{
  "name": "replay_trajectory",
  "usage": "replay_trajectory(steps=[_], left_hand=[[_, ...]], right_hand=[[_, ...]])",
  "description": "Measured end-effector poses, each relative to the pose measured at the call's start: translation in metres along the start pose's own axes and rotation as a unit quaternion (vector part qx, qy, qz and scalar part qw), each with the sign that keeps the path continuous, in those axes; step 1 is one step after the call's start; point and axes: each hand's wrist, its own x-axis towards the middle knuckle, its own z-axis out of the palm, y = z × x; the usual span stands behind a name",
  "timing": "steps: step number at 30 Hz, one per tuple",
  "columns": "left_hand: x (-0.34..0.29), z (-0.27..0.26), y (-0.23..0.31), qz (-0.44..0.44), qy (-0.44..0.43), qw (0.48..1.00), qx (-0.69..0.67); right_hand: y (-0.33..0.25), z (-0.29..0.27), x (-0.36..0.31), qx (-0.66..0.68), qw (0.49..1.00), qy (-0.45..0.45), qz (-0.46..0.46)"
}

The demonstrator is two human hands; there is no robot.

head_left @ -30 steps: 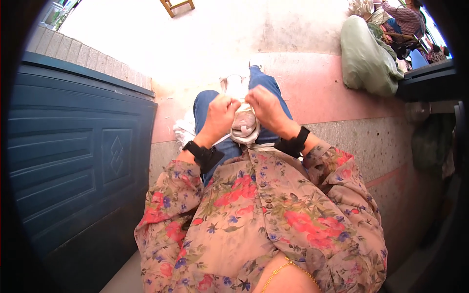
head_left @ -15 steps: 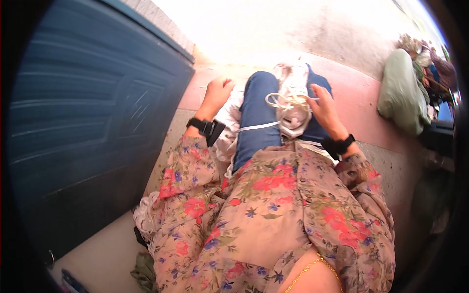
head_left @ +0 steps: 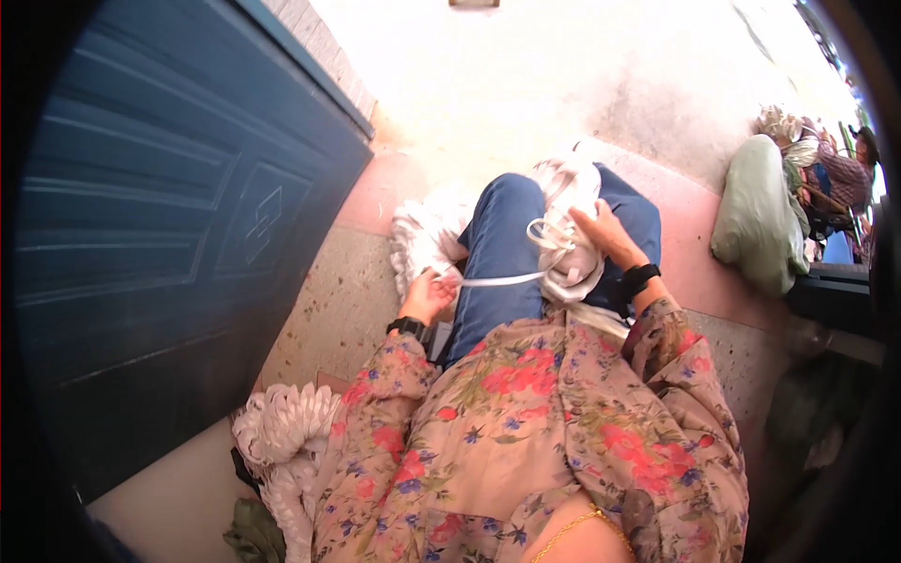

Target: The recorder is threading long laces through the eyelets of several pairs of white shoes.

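Observation:
Between my knees lies a white bundle point(head_left: 574, 266), with loops of flat white cord point(head_left: 554, 235) on top; what it is made of is hard to tell. My right hand point(head_left: 610, 236) is at the bundle's right side, thumb over it and fingers bent around its edge. A white strip point(head_left: 502, 281) runs from the bundle across my left thigh to my left hand point(head_left: 430, 295). The fingers of that hand are closed on the strip's end, beside my left knee. Each wrist wears a black band.
A dark blue panelled door point(head_left: 188, 206) stands on the left. Coiled white bundles point(head_left: 286, 422) lie by my left elbow, and more white material point(head_left: 418, 235) is beside my left leg. A pale green sack point(head_left: 755, 216) is at the right, with a person point(head_left: 845, 174) behind it.
My left hand has come down and nearer to me, and now has the white strip's end. My right hand has moved slightly down and left along the bundle. The view has shifted.

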Motion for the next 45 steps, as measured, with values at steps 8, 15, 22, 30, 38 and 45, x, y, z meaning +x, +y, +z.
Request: replay_trajectory(steps=[8, 15, 22, 30, 38, 45], left_hand=[[-0.077, 0.067, 0.079, 0.120, -0.144, 0.982, 0.020], [-0.198, 0.245, 0.111, 0.378, -0.192, 0.856, 0.294], [-0.339, 0.321, 0.135, 0.525, -0.325, 0.696, 0.367], [-0.430, 0.320, 0.105, 0.565, -0.394, 0.614, 0.387], [-0.441, 0.295, 0.085, 0.535, -0.458, 0.599, 0.382], [-0.435, 0.289, 0.070, 0.522, -0.484, 0.591, 0.381]], right_hand=[[0.007, -0.010, 0.000, 0.036, 0.998, 0.053, -0.017], [-0.013, -0.029, 0.005, 0.133, 0.988, 0.059, -0.056], [-0.071, -0.042, -0.028, 0.486, 0.867, 0.052, -0.102], [-0.065, -0.033, -0.066, 0.150, 0.896, -0.332, -0.254], [-0.027, -0.120, -0.025, 0.585, 0.801, 0.101, -0.078], [0.013, -0.184, -0.097, 0.351, 0.900, 0.103, -0.237]])
